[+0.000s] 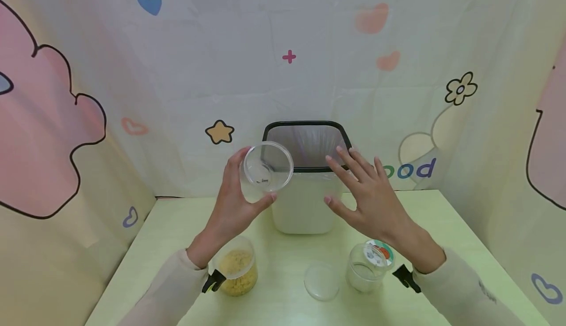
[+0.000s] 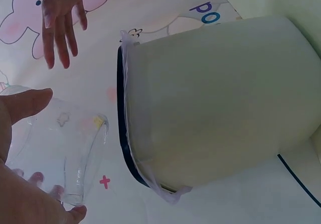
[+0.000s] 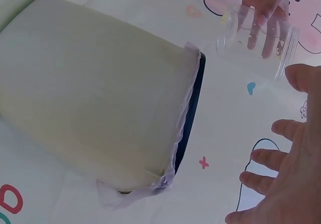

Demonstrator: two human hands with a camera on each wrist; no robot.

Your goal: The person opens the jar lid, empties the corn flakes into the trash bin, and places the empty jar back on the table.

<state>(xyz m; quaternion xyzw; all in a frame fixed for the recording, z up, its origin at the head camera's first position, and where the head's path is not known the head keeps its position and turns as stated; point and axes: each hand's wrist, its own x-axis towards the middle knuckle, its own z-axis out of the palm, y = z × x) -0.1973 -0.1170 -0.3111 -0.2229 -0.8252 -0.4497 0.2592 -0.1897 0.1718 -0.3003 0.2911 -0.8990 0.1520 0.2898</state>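
Note:
My left hand (image 1: 236, 201) grips a clear plastic jar (image 1: 268, 166) by its sides, thumb on one side and fingers on the other. The jar is raised near the front left of the bin's rim. A few pale crumbs cling to its inner wall in the right wrist view (image 3: 261, 43). My right hand (image 1: 369, 196) is spread with fingers apart over the bin's right side and holds nothing. Between and behind the hands stands a light bin (image 1: 305, 205) with a black rim, lined with a thin translucent bag (image 2: 131, 83).
On the table (image 1: 177, 223), a clear jar of yellow crumbly food (image 1: 239, 272) stands by my left wrist. A clear lid (image 1: 322, 281) lies at the front middle. Beside it stands another clear jar (image 1: 364, 272), with a colourful round label (image 1: 381, 252) behind it. A printed curtain (image 1: 212, 61) hangs behind.

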